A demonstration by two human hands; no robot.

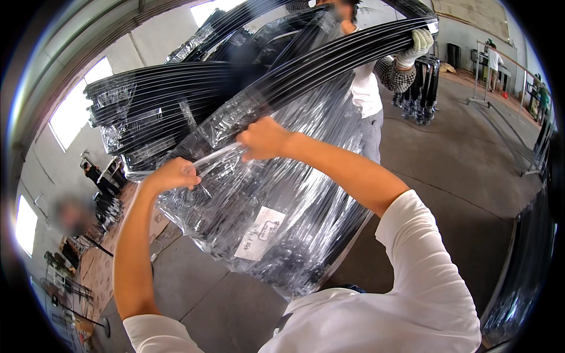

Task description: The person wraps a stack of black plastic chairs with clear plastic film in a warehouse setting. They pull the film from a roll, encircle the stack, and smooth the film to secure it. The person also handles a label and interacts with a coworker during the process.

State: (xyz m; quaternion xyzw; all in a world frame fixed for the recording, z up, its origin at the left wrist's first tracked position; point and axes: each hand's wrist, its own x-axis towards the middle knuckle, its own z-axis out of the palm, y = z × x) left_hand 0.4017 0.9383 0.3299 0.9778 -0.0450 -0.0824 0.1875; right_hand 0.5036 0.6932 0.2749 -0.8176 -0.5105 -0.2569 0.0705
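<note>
A big bundle of long black rods (282,194) wrapped in clear plastic film stands tilted in front of me. My left hand (172,174) and my right hand (263,138) both pinch a twisted strip of clear film (216,155) stretched between them across the bundle. A white label (261,233) sticks to the wrap lower down. Behind the bundle a co-worker's white-gloved hand (419,45) holds the top end of the black rods (353,50).
More wrapped black bundles (141,112) lie stacked at the left. Grey concrete floor (459,159) spreads to the right, with metal racks (500,106) and people far off. A seated person (103,179) and cardboard sheets (100,265) are at the lower left. Dark wrapped stock (524,276) lines the right edge.
</note>
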